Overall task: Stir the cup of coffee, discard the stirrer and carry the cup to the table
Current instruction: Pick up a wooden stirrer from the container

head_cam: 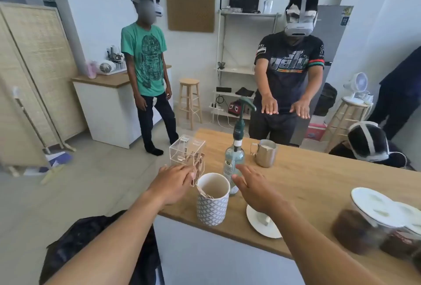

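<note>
My left hand (175, 184) hovered flat, fingers straight, near the acrylic box (186, 150). Between my hands stood the patterned cup (213, 202), a wooden stirrer (205, 193) leaning inside, close to the counter (319, 182) corner. My right hand (257, 191) was spread beside the pump bottle (234, 157). I judged a hasty grab could topple that bottle or shove the cup off the edge.

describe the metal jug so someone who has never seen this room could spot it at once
Start at the long wooden counter and find the tall glass bottle with the green pump top. The metal jug stands just right of it, towards the far edge. It is the only shiny steel thing there, with a handle on its left and something white inside.
</note>
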Demonstrator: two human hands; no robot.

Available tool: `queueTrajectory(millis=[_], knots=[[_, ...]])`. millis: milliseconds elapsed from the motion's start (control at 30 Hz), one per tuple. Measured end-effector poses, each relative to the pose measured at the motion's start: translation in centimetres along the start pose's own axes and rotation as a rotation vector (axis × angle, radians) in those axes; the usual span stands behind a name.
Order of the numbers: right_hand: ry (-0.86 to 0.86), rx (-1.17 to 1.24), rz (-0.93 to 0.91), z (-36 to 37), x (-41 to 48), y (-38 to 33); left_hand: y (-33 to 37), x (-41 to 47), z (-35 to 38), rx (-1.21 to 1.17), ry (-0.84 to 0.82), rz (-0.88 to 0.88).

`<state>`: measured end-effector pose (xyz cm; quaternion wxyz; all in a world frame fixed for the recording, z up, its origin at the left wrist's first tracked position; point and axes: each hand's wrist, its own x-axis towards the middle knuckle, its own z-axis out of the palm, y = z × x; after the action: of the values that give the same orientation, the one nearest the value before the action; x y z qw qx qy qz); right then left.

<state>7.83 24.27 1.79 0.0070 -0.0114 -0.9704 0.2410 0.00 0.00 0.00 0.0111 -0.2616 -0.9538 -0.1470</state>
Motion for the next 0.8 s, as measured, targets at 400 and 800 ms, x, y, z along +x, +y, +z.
queueTrajectory(millis=[400, 800], knots=[[-0.038, 0.034, -0.005, 6.2, 4.6, -1.0, -6.1, -0.7, 4.4, 0.013, -0.113, -0.048], [-0.130, 0.044, 0.113, 7.8, 9.3, -2.8, -8.2, 1.3, 6.3, -0.001, -0.180, -0.051]])
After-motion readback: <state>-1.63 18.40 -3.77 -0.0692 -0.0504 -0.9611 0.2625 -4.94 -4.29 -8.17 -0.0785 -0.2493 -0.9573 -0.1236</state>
